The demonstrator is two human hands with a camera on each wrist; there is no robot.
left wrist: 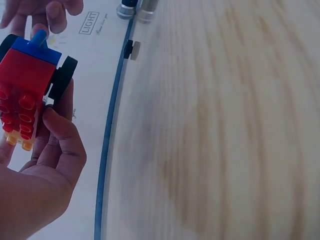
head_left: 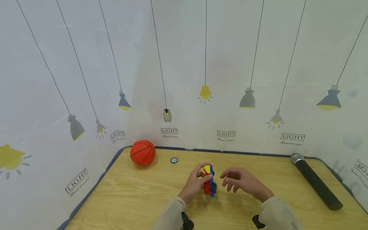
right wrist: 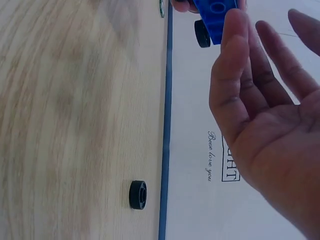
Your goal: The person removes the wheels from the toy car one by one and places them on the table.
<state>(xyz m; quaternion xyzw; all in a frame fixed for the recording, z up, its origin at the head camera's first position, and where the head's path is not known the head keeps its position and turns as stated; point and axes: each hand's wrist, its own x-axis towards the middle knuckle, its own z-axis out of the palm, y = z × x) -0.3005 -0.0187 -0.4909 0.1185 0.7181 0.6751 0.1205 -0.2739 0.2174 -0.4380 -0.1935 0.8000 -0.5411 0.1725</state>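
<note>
My left hand [head_left: 196,183] grips a toy brick car [head_left: 207,183] with a red body, a yellow block at the far end, a blue base and black wheels. In the left wrist view, the fingers of the left hand [left wrist: 55,155] wrap its side, and red studs [left wrist: 25,107] face the camera. My right hand [head_left: 244,182] hovers just to the right of the car, fingers loosely bent and holding nothing. In the right wrist view, the thumb of the right hand [right wrist: 270,115] overlaps the car's blue underside [right wrist: 215,17].
An orange-red toy basketball [head_left: 142,152] sits at the back left, with a poker chip [head_left: 174,160] to its right. A black microphone [head_left: 316,182] lies along the right side. A small black wheel-like piece [right wrist: 137,195] rests on the wooden table [head_left: 115,198]. Lamp-printed cloth surrounds the back.
</note>
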